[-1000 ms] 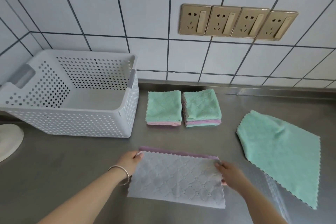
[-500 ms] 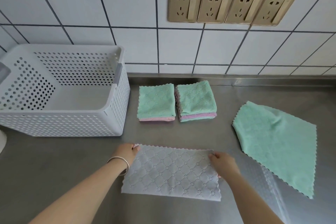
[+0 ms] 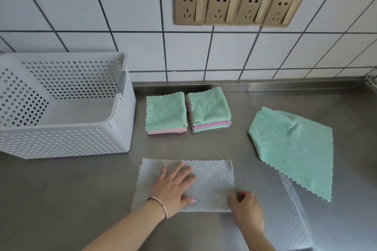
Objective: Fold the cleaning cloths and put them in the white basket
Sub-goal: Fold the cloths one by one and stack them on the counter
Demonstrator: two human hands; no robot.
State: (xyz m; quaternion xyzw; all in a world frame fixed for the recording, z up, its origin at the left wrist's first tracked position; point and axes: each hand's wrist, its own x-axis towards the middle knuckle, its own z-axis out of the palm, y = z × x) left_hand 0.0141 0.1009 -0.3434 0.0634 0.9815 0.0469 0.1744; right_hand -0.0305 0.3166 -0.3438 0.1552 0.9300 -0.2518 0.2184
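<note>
A pale grey cleaning cloth (image 3: 212, 181), folded in half, lies flat on the steel counter in front of me. My left hand (image 3: 173, 187) rests flat on its left half, fingers spread. My right hand (image 3: 245, 206) pinches the cloth's near right corner. Behind it stand two stacks of folded cloths: a green-over-pink stack (image 3: 166, 115) and a taller green-and-pink stack (image 3: 209, 109). An unfolded green cloth (image 3: 295, 151) lies to the right. The white perforated basket (image 3: 67, 138) sits at the left with nothing visible inside.
The steel counter (image 3: 61, 189) ends at a white tiled wall with four gold sockets (image 3: 238, 7). A clear embossed plastic sheet (image 3: 285, 206) lies at the near right, partly under the green cloth.
Both hands left the cloth's far corners. My left hand now lies flat on the cloth and my right hand has dropped to its near right corner. The view shifted left.
</note>
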